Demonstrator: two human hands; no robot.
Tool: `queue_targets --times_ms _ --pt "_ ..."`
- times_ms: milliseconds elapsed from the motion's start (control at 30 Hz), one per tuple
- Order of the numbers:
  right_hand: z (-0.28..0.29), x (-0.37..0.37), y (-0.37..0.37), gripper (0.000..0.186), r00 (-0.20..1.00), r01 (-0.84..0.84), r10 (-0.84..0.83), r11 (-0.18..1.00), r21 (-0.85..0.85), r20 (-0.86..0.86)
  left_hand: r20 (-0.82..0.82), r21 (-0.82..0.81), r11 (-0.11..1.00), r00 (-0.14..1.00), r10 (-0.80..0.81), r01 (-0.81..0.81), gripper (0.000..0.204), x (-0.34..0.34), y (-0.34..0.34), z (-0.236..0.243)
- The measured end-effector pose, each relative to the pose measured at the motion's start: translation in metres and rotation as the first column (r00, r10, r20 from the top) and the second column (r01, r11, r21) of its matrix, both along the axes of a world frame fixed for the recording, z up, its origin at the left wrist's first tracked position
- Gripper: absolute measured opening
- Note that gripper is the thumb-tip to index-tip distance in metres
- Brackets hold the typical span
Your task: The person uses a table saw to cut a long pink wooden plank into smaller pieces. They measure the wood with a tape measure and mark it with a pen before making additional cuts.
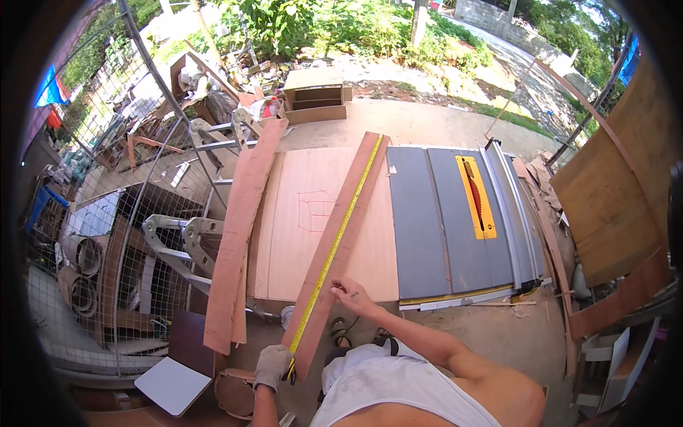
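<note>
A long reddish-brown wooden plank (356, 203) lies lengthwise over a pale plywood panel (299, 267), its near end jutting toward me. Along its face runs the yellow blade of a tape measure (329, 262), stretched from the far end down to the near end. My left hand (271, 366), in a light work glove, is closed at the near end on the tape measure, whose case is mostly hidden. Bare, my right hand (351, 294) rests by the plank's right edge with fingers pinched together. Whatever they may hold is too small to make out.
Right of the panel stands a grey table saw (420, 235) with its red blade (478, 199) raised through a yellow insert. More planks (242, 235) lie at the left beside a folded aluminium ladder (171, 245). Wire fencing (135, 235) runs along the left; a wooden box (315, 92) sits beyond.
</note>
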State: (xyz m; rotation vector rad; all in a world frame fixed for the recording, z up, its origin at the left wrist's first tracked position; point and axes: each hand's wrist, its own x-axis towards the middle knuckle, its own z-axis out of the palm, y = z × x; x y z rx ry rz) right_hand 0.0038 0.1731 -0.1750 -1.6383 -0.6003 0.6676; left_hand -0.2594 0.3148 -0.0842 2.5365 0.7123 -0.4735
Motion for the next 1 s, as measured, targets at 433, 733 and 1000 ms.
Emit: queue_targets --times_ms 433,733,1000 --pt "0.026 0.002 0.004 0.035 0.938 0.109 -0.062 0.987 -0.120 0.340 0.038 0.238 0.941 0.966 -0.257 0.241 0.011 0.008 -0.002 -0.005" --pt "0.006 0.155 0.050 0.047 0.595 0.349 -0.030 0.910 -0.224 0.803 -0.010 0.157 0.978 0.990 -0.137 0.137 0.013 0.022 -0.019 0.010" --pt "-0.011 0.196 0.043 0.039 0.415 0.123 0.326 0.905 -0.408 0.849 -0.045 0.024 0.999 0.998 -0.036 0.037 0.016 -0.015 -0.013 -0.006"
